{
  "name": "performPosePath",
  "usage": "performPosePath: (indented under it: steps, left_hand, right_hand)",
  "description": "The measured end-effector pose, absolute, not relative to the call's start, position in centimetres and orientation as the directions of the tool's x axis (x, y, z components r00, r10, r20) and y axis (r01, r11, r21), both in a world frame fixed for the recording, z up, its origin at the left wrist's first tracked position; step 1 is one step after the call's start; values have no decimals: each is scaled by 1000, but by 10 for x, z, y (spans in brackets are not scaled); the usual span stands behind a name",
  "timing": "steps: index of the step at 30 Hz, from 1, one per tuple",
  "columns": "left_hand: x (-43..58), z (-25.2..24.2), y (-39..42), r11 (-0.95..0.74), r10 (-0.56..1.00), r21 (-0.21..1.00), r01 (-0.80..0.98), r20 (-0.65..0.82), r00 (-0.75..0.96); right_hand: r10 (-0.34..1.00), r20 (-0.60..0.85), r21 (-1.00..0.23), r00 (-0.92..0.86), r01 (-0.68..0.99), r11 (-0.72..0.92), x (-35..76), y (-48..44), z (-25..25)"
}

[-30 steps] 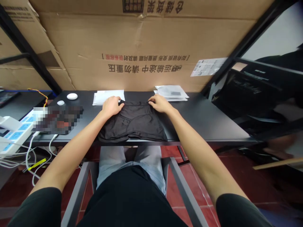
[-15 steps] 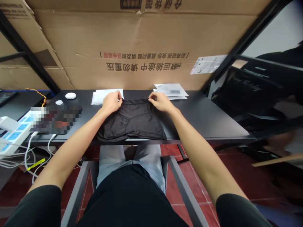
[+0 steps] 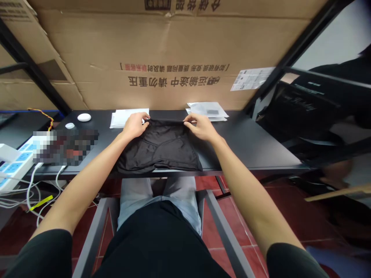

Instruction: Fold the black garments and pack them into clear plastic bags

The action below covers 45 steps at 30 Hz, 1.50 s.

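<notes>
A black garment [image 3: 162,148] lies spread on the black table [image 3: 249,143] in front of me, its near edge at the table's front rim. My left hand [image 3: 135,125] pinches the garment's far left corner. My right hand [image 3: 201,127] pinches the far right corner. Both hands have their fingers closed on the far edge of the cloth, which is lifted slightly off the table between them.
A white packet [image 3: 124,116] lies behind my left hand and clear plastic bags [image 3: 207,110] behind my right. Two white round objects [image 3: 84,117] sit at the far left. A power strip [image 3: 14,164] with cables lies left. A big cardboard box [image 3: 174,54] stands behind the table.
Both hands have gone from resting on the garment's far corners to pinching them, and the far edge has lifted a little. The view has shifted slightly.
</notes>
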<state>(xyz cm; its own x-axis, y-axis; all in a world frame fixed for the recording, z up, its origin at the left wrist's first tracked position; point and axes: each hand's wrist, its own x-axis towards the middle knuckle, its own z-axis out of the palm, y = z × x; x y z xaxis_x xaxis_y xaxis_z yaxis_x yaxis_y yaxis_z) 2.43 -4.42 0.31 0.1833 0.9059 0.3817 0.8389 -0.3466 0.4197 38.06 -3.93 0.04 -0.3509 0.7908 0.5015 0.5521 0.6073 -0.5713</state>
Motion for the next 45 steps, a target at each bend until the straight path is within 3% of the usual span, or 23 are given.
performPosePath:
  steps: [8, 15, 22, 26, 32, 38, 45]
  left_hand:
    - [-2, 13, -97, -615, 766, 364, 700, 488, 419]
    - [-17, 4, -130, -692, 721, 297, 658, 310, 619]
    - [-43, 16, -177, -717, 695, 327, 616, 258, 671]
    - [-62, 17, -205, -702, 706, 316, 638, 188, 683]
    - [-72, 9, -216, -711, 697, 302, 635, 178, 695]
    - [-72, 11, -215, -720, 686, 302, 626, 171, 707]
    - [-70, 12, -216, -701, 701, 357, 617, 188, 688]
  right_hand:
    - [768, 482, -535, -422, 552, 639, 392, -86, 3]
    - [705, 338, -401, -624, 582, 708, 393, -112, 1]
    - [667, 344, -390, -661, 545, 742, 407, -151, 18]
    - [633, 288, -434, -719, 491, 755, 415, -175, 23]
    - [643, 220, -406, -733, 531, 744, 420, -185, 14]
    - [648, 248, -443, -720, 511, 737, 417, -189, 17]
    - [713, 285, -404, -641, 594, 696, 410, -192, 14]
